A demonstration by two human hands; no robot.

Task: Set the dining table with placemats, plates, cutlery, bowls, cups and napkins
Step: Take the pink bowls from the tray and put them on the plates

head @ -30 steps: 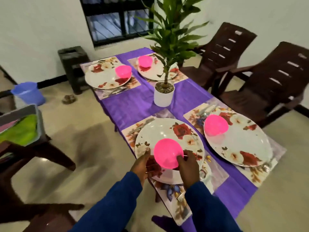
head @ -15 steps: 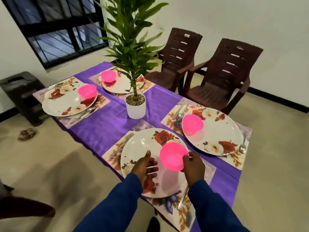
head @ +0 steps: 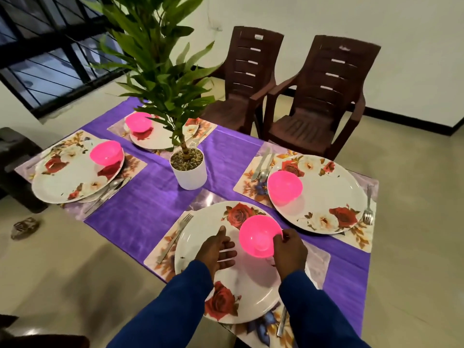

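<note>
Pink bowl [head: 259, 236] shifted further onto plate [head: 198, 241], R hand [head: 288, 249] grip pinching rim, L hand [head: 217, 248] relaxed, empty.

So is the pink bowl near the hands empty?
Empty: the pink bowl, pinched by the right hand, shows only its bare pink inside.

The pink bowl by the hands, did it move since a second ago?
The pink bowl shifted from the plate's near edge toward its far right side, pinched by the right hand. The left hand left the rim and now hovers open over the plate. The other three settings stayed put.
</note>
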